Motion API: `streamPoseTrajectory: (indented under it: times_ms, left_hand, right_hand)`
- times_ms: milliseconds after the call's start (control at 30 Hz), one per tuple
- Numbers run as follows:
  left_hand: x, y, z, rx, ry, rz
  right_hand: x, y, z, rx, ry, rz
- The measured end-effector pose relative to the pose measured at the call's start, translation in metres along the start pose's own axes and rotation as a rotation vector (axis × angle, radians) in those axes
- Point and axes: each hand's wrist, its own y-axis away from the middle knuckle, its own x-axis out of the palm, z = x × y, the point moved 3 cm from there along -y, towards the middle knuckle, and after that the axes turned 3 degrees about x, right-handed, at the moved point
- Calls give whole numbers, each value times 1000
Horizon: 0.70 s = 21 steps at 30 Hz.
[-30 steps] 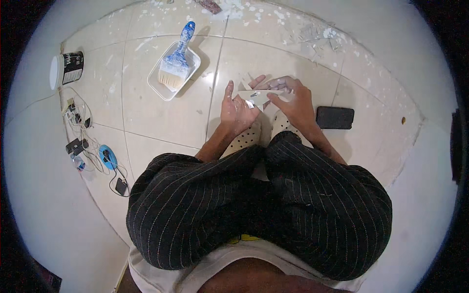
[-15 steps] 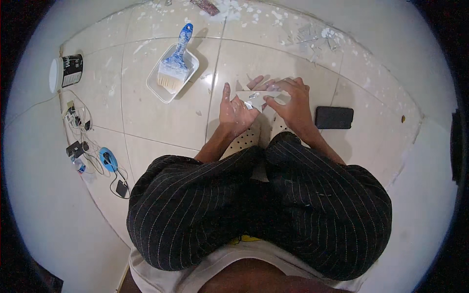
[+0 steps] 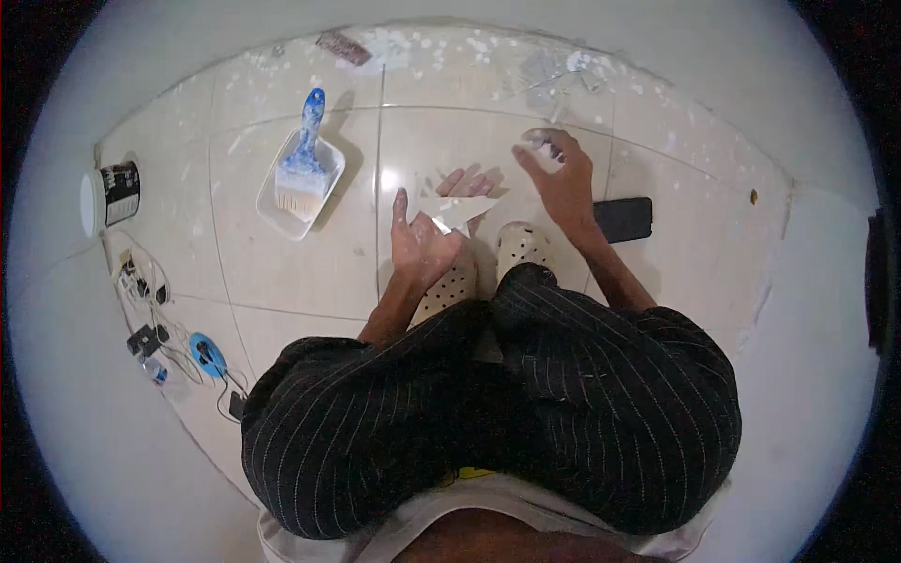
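My left hand (image 3: 424,249) is palm up, fingers stretched and thumb held apart. Across its palm and fingers lies a thin, pointed white piece (image 3: 457,210) with a shiny lower corner; I cannot make out its material. Held off to the right, my right hand (image 3: 563,178) no longer touches the piece. Its fingers are curved with a gap to the thumb, and the fingertips look whitish. I see nothing clearly held in it. Beneath the hands are my cream clogs (image 3: 522,248) with holes.
A blue-handled paintbrush (image 3: 305,169) rests in a white tray (image 3: 324,208) at left. Shiny grey scraps (image 3: 560,83) and a brown block (image 3: 344,47) lie near the far wall. A black phone (image 3: 623,219) is beside my right forearm. Cables (image 3: 174,328) and a tub (image 3: 111,197) line the left wall.
My right hand has let go of the white piece and moved away to the right. The piece stays on my left hand. The whole view has shifted slightly.
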Motion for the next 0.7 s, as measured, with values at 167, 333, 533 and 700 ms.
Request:
streamPoseTrajectory:
  times_ms: [167,333,533,700]
  left_hand:
    - [2,2,2,-19,26,-18]
    - [3,2,5,-49,-21,-45]
    - [0,4,4,-14,-46,-43]
    - [1,5,5,-21,-19,-72]
  right_hand:
    - [-11,-40,-76,178,15,-64]
    - [-10,-87,-139,127,187,-138]
    - [-10,-120,-109,146,616,-65]
    - [-10,-121,-104,206,731,-9]
